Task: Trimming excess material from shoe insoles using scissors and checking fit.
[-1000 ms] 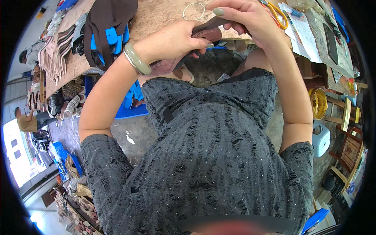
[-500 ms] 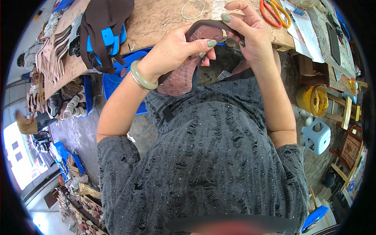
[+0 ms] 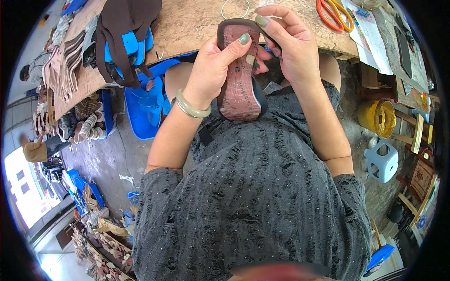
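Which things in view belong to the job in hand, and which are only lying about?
In the job:
shoe sole, held by left hand
dark strip along its edge, pinched by right hand

Just around, it seems:
papers
yellow bucket
light-blue stool
blue bin

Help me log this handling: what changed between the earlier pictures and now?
The reddish-brown sole piece has swung from slanting to pointing nearly straight at the body, its near end moving right. The left hand still grips it; the right hand still holds the dark strip.
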